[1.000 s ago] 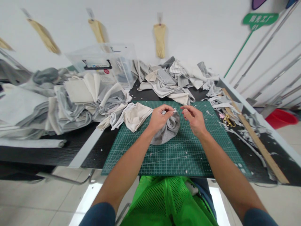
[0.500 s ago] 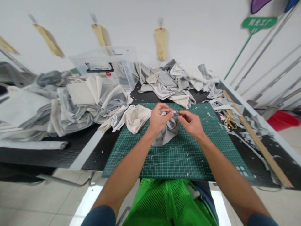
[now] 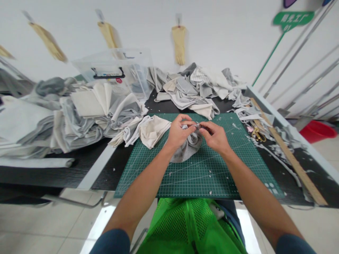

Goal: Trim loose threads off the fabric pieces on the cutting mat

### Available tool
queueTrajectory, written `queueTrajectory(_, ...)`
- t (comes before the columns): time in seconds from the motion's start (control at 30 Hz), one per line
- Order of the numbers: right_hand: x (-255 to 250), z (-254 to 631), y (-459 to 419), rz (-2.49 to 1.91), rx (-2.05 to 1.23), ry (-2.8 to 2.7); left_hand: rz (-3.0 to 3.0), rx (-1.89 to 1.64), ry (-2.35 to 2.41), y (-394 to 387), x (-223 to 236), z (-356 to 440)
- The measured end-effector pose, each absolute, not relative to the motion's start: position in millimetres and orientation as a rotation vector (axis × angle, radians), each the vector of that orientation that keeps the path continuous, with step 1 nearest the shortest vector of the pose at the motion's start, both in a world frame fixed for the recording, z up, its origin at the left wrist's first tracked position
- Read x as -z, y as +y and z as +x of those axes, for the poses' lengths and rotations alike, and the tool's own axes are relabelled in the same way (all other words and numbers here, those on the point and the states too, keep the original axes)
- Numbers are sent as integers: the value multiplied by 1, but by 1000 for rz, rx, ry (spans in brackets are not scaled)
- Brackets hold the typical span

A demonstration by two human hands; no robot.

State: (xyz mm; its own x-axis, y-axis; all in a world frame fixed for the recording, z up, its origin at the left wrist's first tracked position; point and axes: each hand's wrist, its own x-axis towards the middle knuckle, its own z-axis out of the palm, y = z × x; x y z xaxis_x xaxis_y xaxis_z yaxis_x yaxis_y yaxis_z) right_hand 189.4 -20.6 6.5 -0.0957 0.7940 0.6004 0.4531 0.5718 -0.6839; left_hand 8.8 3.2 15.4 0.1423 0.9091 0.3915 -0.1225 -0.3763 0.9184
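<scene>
Over the green cutting mat [image 3: 190, 183], both hands pinch the upper edge of a bunched grey cloth [image 3: 186, 150]. My left hand [image 3: 180, 131] grips the cloth from the left, thumb against the fingers. From the right, my right hand [image 3: 215, 135] pinches the same edge, its fingertips close to the left ones. The lower part of the cloth hangs in a rounded fold down to the mat. What exactly lies between the fingertips is too small to make out. Beige folded cloth [image 3: 153, 131] lies left of my left hand, on the mat's edge.
Piles of grey and white fabric lie at the left [image 3: 79, 113] and back [image 3: 185, 90]. A clear plastic box [image 3: 113, 72] stands behind. On the right are gold-handled scissors [image 3: 258, 134], a wooden ruler [image 3: 291, 158] and fabric scraps [image 3: 286, 139]. A red bucket [image 3: 317, 132] stands beyond the table.
The whole view has shifted slightly. Both hands keep their pinch on the grey cloth's edge, with only a slight shift of the fingers.
</scene>
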Motion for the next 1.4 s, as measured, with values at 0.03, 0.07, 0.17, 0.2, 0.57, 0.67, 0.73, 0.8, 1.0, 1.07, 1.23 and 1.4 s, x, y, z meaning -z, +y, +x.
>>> queueTrajectory(0.03, -7, 189, -21, -1040, -393, -1737, 1494, -1400, 811, 3, -15, 9)
queueTrajectory(0.07, -8, 189, -21, -1041, -389, -1739, 1496, -1400, 815, 3, -16, 9)
queueTrajectory(0.17, -8, 190, -21, -1040, -374, -1746, 1493, -1406, 817, 3, -16, 9)
queueTrajectory(0.2, -8, 190, -20, -1036, -367, -1749, 1492, -1408, 819, 2, -17, 9)
queueTrajectory(0.57, -7, 192, -18, -1037, -336, -1792, 1487, -1403, 827, 1, -18, 8)
queueTrajectory(0.67, -6, 193, -18, -1039, -333, -1796, 1487, -1405, 837, 1, -18, 8)
queueTrajectory(0.73, -6, 194, -17, -1037, -330, -1797, 1488, -1408, 837, 1, -18, 8)
queueTrajectory(0.8, -5, 194, -16, -1038, -330, -1798, 1492, -1405, 843, 1, -18, 8)
queueTrajectory(1.0, -5, 193, -16, -1051, -360, -1737, 1513, -1405, 851, 0, -20, 8)
queueTrajectory(1.07, -5, 193, -17, -1057, -395, -1693, 1518, -1404, 861, 0, -21, 8)
queueTrajectory(1.23, -9, 200, -16, -1078, -343, -1693, 1550, -1426, 913, -1, -21, 9)
queueTrajectory(1.4, -10, 199, -18, -1081, -186, -1853, 1611, -1456, 985, 0, -19, 10)
